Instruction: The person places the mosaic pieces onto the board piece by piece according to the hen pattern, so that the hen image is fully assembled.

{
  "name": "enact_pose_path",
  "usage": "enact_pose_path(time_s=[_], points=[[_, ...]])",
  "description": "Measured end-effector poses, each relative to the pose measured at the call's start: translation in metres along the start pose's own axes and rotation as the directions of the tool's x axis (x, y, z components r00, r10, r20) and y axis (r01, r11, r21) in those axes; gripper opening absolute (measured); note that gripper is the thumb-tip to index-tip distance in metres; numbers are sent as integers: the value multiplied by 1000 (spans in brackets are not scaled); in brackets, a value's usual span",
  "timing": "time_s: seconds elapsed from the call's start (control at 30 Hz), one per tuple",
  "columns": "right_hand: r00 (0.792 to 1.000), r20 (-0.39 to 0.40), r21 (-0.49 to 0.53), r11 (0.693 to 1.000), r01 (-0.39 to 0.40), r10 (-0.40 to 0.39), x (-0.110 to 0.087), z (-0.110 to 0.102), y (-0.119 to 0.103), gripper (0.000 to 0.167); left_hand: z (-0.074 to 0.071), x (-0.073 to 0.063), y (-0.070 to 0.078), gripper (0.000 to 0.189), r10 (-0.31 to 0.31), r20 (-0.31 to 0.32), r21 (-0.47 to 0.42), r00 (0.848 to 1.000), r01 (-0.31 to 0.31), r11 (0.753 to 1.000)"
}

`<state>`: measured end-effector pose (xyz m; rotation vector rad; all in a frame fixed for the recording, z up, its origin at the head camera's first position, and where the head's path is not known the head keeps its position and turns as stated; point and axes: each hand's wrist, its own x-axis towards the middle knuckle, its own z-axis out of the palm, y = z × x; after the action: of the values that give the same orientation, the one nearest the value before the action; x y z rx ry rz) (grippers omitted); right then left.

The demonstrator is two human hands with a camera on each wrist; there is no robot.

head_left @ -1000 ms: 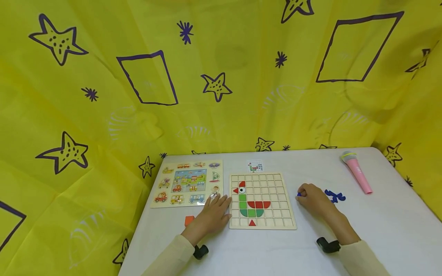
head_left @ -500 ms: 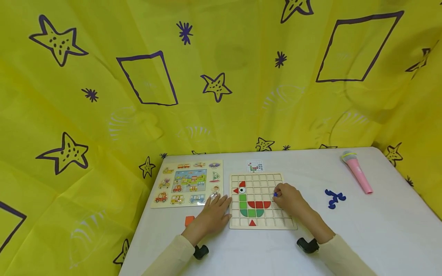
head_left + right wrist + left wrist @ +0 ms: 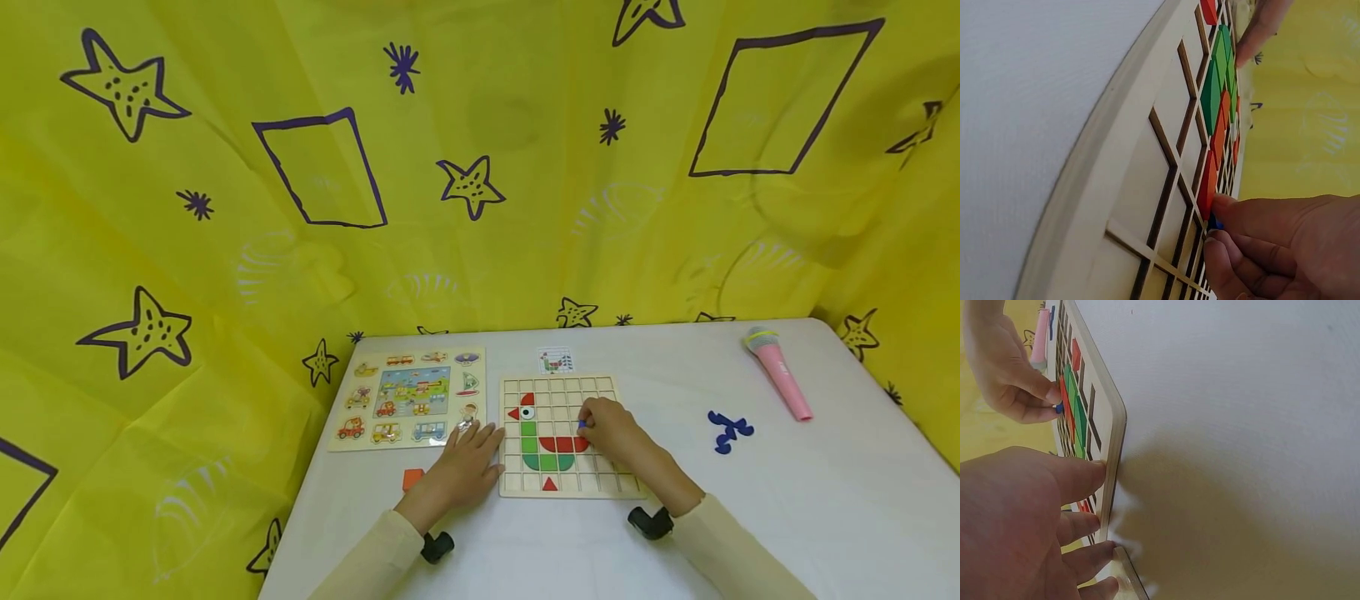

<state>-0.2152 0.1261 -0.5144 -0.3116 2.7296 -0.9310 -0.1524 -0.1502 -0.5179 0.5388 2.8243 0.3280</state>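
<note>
A wooden grid board (image 3: 600, 482) lies on the table with red and green pieces and a round eye piece set in it, forming a bird. My right hand (image 3: 613, 429) is over the board's right half, pinching a small blue puzzle piece (image 3: 1216, 223) between thumb and fingertips, just beside the red row (image 3: 562, 445). Most of that blue piece is hidden by the fingers. At the board's left edge rests my left hand (image 3: 463, 468), fingers extended; its thumb touches the rim in the left wrist view.
Several dark blue pieces (image 3: 726, 432) lie right of the board, with a pink microphone (image 3: 783, 382) beyond. A vehicle puzzle board (image 3: 348, 450) is at the left, an orange block (image 3: 413, 479) by the left wrist. A small pattern card (image 3: 556, 361) lies behind the grid.
My right hand has carried the blue piece leftward from the table beside the board to over the grid, near the red row's right end. The left hand has stayed in place.
</note>
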Motion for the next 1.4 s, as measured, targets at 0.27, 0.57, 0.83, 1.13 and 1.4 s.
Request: enact_pose_path(time_s=[0.27, 0.57, 0.83, 1.13, 1.4], points=[[1000, 20, 27, 1000, -7, 6, -1, -3, -2, 4, 0, 1, 1, 62, -4, -1, 1, 1000, 4, 1000], [1000, -8, 4, 1000, 0, 0, 0, -1, -4, 4, 1, 2, 0, 62, -6, 5, -1, 1000, 6, 1000], [999, -42, -15, 1000, 24, -24, -1, -4, -2, 6, 1, 3, 0, 63, -2, 3, -6, 1000, 2, 1000], [996, -90, -8, 1000, -5, 4, -4, -40, 24, 12, 1, 3, 0, 62, -1, 11, -7, 1000, 2, 1000], [990, -142, -98, 995, 4, -18, -14, -78, 68, 18, 1, 1, 0, 62, -3, 9, 6, 1000, 3, 1000]])
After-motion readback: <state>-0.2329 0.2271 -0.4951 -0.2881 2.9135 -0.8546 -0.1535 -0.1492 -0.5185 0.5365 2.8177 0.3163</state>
